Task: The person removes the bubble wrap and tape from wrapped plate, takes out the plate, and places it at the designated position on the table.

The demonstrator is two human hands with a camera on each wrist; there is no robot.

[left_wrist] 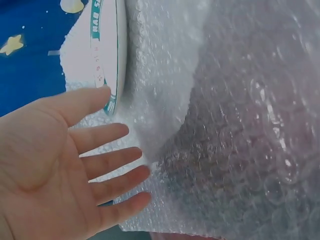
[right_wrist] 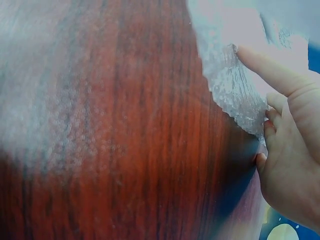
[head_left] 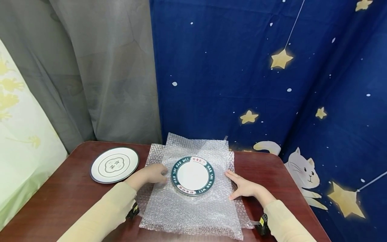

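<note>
A white plate (head_left: 192, 175) with a dark green lettered rim lies face up on sheets of bubble wrap (head_left: 193, 213). Left of the plate, my left hand (head_left: 155, 173) hovers over the wrap; in the left wrist view its fingers (left_wrist: 112, 162) are spread and hold nothing, with the thumb near the plate's rim. On the other side, my right hand (head_left: 244, 187) has its fingers extended at the wrap's right edge. The right wrist view shows the thumb (right_wrist: 270, 70) touching that crinkled edge; part of the other fingers is hidden.
A second white plate (head_left: 116, 164) with a blue rim and a printed centre lies at the left of the reddish-brown table (head_left: 72, 201). Behind the table hang a grey curtain (head_left: 115, 84) and a blue starry curtain (head_left: 217, 67).
</note>
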